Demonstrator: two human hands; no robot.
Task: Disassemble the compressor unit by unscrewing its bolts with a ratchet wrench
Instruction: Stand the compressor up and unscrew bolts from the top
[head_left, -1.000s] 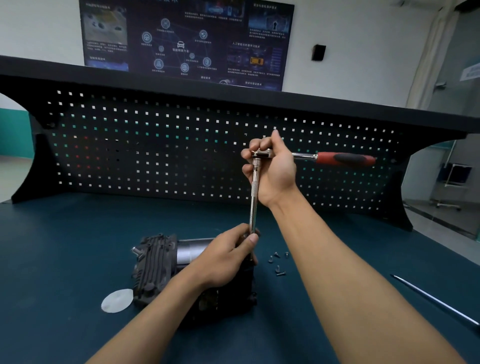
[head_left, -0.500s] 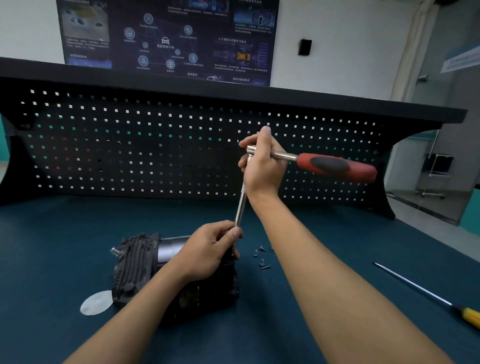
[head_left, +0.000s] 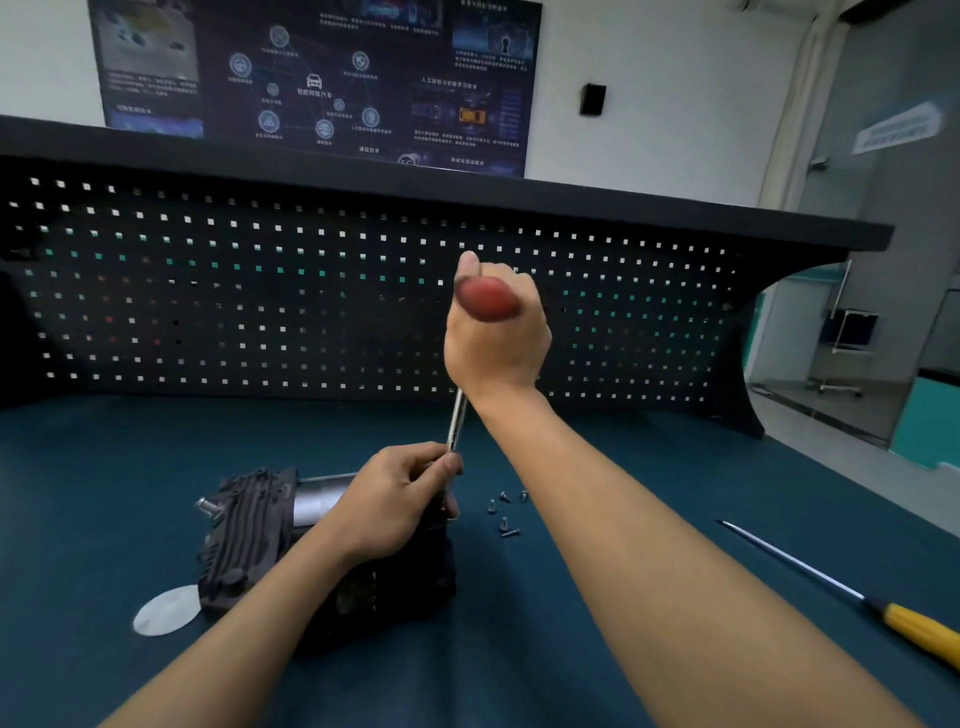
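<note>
The black ribbed compressor unit (head_left: 249, 535) with a silver cylinder lies on the dark teal bench, left of centre. My left hand (head_left: 395, 499) rests on top of it and pinches the lower end of the ratchet's steel extension bar (head_left: 456, 421), which stands nearly upright. My right hand (head_left: 493, 332) grips the ratchet wrench at its head, high above the unit. The red handle (head_left: 488, 299) points toward the camera and looks blurred. The socket and the bolt are hidden under my left hand.
Several loose screws (head_left: 506, 512) lie on the bench just right of the unit. A yellow-handled screwdriver (head_left: 852, 597) lies at the right. A round grey disc (head_left: 166, 610) lies at the unit's front left. A black pegboard (head_left: 260, 291) walls the back of the bench.
The red handle has swung from pointing right to pointing toward the camera, turned by my right hand. My left hand stays on the extension bar.
</note>
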